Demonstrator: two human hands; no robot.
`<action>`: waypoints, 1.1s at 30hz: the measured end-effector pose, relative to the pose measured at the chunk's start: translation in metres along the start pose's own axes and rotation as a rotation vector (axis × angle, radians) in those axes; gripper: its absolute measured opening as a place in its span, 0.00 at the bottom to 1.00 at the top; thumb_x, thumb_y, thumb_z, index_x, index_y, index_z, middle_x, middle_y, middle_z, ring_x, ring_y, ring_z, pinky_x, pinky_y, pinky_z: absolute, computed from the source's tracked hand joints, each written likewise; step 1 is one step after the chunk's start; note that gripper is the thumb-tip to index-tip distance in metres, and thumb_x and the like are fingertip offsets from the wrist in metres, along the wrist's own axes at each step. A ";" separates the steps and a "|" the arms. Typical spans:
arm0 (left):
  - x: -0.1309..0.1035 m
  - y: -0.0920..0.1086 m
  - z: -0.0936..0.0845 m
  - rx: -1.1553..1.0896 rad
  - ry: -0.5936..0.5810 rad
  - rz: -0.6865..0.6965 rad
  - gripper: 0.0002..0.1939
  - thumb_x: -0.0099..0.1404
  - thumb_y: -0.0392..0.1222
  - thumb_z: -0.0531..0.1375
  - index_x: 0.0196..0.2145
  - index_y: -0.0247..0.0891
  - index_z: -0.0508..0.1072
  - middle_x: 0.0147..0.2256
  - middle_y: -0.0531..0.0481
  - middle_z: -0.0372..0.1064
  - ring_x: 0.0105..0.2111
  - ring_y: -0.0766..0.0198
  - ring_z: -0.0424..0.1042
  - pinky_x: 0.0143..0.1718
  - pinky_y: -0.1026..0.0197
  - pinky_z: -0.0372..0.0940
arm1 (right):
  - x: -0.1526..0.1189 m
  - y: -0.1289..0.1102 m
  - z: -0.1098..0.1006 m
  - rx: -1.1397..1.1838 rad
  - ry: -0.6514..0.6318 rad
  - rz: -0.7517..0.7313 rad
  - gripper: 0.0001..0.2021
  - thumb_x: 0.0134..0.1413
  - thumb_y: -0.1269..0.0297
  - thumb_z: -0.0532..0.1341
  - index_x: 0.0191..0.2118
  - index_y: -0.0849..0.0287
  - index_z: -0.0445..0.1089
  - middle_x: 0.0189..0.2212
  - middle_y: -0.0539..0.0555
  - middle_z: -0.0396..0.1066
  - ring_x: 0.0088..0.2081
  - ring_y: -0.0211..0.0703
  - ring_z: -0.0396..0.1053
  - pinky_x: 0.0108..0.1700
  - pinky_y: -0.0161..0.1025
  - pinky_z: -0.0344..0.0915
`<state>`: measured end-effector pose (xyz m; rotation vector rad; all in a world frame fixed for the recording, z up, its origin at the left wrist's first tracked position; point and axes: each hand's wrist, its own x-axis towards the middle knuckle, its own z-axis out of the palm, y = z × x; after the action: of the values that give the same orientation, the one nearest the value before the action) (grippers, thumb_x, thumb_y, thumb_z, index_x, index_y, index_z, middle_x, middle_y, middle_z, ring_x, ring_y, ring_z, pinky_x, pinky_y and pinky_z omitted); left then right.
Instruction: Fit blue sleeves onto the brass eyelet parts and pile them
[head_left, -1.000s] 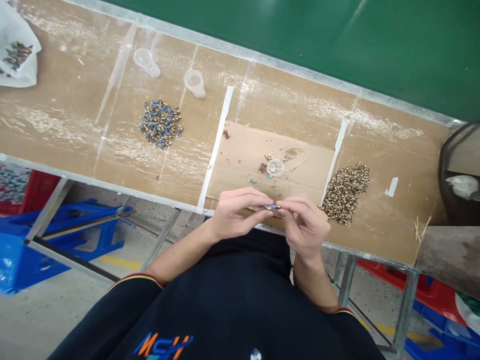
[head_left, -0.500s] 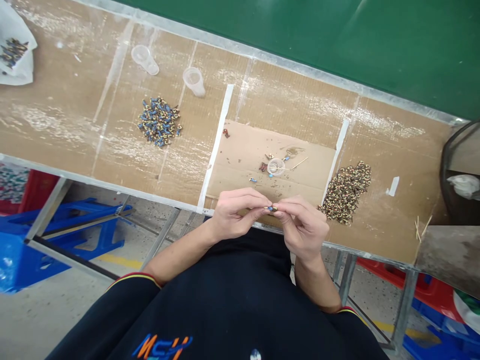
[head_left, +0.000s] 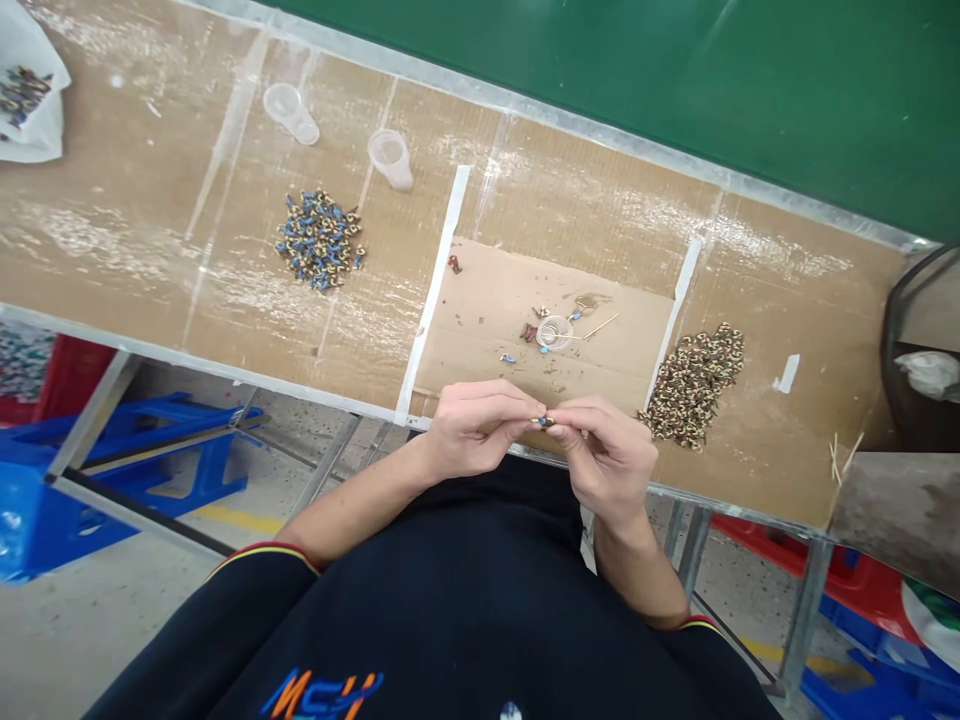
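Observation:
Between my two hands, just over the table's near edge, is a small blue, gold and dark piece (head_left: 544, 421); its exact kind is too small to make out. The fingertips of my left hand (head_left: 480, 425) pinch one end of it. My right hand (head_left: 606, 450) pinches the other end with thumb and forefinger. Beyond the hands lies a cardboard sheet (head_left: 487, 300) with a small clear cup (head_left: 553, 333), a thin stick (head_left: 602, 326), a blue piece (head_left: 508, 358) and reddish-brown pieces (head_left: 528, 332).
On the left is a heap of blue and gold pieces (head_left: 321, 240), with two clear plastic cups (head_left: 390, 158) (head_left: 291, 112) behind it. A heap of brown and gold pieces (head_left: 694, 385) lies to the right. A white bag (head_left: 34, 130) holds more pieces at far left.
Both hands stay almost in place, still pinching the small piece, which appears slightly turned. The whole view has shifted slightly.

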<state>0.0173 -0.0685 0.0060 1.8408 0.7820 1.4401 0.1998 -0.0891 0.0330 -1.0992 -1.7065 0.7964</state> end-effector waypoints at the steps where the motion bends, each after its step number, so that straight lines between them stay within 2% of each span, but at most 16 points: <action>1: 0.000 0.000 0.000 0.003 -0.001 0.004 0.03 0.74 0.33 0.63 0.40 0.35 0.78 0.34 0.44 0.83 0.33 0.64 0.85 0.37 0.68 0.80 | 0.000 0.000 0.000 0.000 -0.004 0.002 0.06 0.67 0.72 0.66 0.40 0.55 0.80 0.31 0.52 0.81 0.31 0.39 0.79 0.32 0.35 0.76; 6: -0.001 -0.002 0.000 0.018 -0.012 0.034 0.04 0.73 0.31 0.63 0.40 0.36 0.78 0.33 0.45 0.83 0.34 0.63 0.85 0.37 0.67 0.81 | 0.001 0.002 -0.002 -0.001 -0.028 0.010 0.06 0.68 0.70 0.65 0.39 0.55 0.80 0.31 0.53 0.82 0.30 0.40 0.79 0.32 0.36 0.76; 11: -0.003 -0.004 0.000 -0.001 -0.017 0.003 0.04 0.72 0.31 0.64 0.40 0.36 0.79 0.34 0.44 0.84 0.34 0.63 0.85 0.37 0.67 0.80 | 0.002 0.005 -0.002 0.045 -0.043 0.024 0.06 0.66 0.71 0.66 0.39 0.55 0.81 0.31 0.52 0.82 0.30 0.40 0.79 0.33 0.35 0.76; 15: -0.003 -0.004 0.000 -0.092 -0.008 -0.111 0.03 0.72 0.36 0.67 0.38 0.36 0.81 0.32 0.45 0.84 0.30 0.64 0.84 0.33 0.68 0.78 | 0.001 0.010 -0.001 0.045 -0.042 0.029 0.06 0.68 0.67 0.66 0.40 0.54 0.82 0.31 0.53 0.82 0.31 0.41 0.79 0.33 0.36 0.76; 17: -0.003 -0.002 0.000 -0.120 0.025 -0.195 0.06 0.72 0.39 0.68 0.36 0.36 0.82 0.31 0.45 0.83 0.28 0.65 0.82 0.31 0.67 0.76 | 0.000 0.013 -0.001 0.046 -0.008 0.021 0.06 0.68 0.62 0.67 0.45 0.53 0.82 0.31 0.52 0.80 0.30 0.40 0.77 0.30 0.36 0.74; 19: -0.003 0.000 0.000 -0.144 0.063 -0.298 0.09 0.72 0.43 0.68 0.34 0.36 0.83 0.29 0.45 0.83 0.27 0.65 0.80 0.30 0.67 0.75 | -0.001 0.016 0.000 0.053 0.043 -0.015 0.13 0.68 0.59 0.68 0.55 0.51 0.79 0.33 0.52 0.79 0.30 0.40 0.75 0.28 0.35 0.72; 21: -0.005 0.002 0.001 -0.193 0.081 -0.406 0.12 0.72 0.46 0.68 0.33 0.35 0.83 0.28 0.45 0.82 0.26 0.65 0.80 0.28 0.67 0.74 | -0.001 0.018 0.000 0.024 0.069 -0.083 0.17 0.69 0.63 0.67 0.61 0.48 0.76 0.36 0.53 0.80 0.34 0.40 0.76 0.30 0.35 0.73; 24: -0.005 0.005 0.001 -0.282 0.076 -0.496 0.15 0.71 0.49 0.68 0.33 0.34 0.83 0.29 0.45 0.81 0.27 0.65 0.80 0.28 0.67 0.74 | 0.002 0.017 0.000 -0.078 0.032 -0.177 0.19 0.68 0.75 0.64 0.59 0.47 0.77 0.39 0.52 0.81 0.38 0.40 0.79 0.36 0.36 0.76; 26: -0.004 0.006 0.001 -0.304 0.065 -0.508 0.15 0.72 0.49 0.68 0.33 0.34 0.82 0.28 0.45 0.81 0.26 0.66 0.79 0.29 0.68 0.75 | 0.004 0.015 0.001 -0.121 0.017 -0.207 0.18 0.67 0.76 0.64 0.55 0.48 0.78 0.38 0.51 0.80 0.36 0.38 0.79 0.36 0.35 0.76; 30: -0.002 0.006 0.001 -0.274 0.020 -0.516 0.15 0.72 0.50 0.67 0.35 0.34 0.81 0.30 0.45 0.81 0.28 0.65 0.80 0.31 0.67 0.75 | 0.007 0.013 0.006 -0.148 0.056 -0.188 0.13 0.69 0.74 0.64 0.50 0.48 0.80 0.35 0.50 0.80 0.33 0.39 0.78 0.33 0.36 0.76; 33: 0.000 0.006 0.000 -0.229 0.018 -0.433 0.11 0.71 0.47 0.69 0.41 0.34 0.81 0.35 0.44 0.83 0.32 0.64 0.82 0.35 0.66 0.77 | 0.005 0.012 0.009 -0.115 0.080 -0.130 0.14 0.68 0.74 0.64 0.51 0.49 0.81 0.35 0.52 0.81 0.34 0.40 0.79 0.33 0.36 0.76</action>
<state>0.0176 -0.0719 0.0111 1.3839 0.9170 1.2089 0.1949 -0.0796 0.0211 -1.0706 -1.7538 0.5715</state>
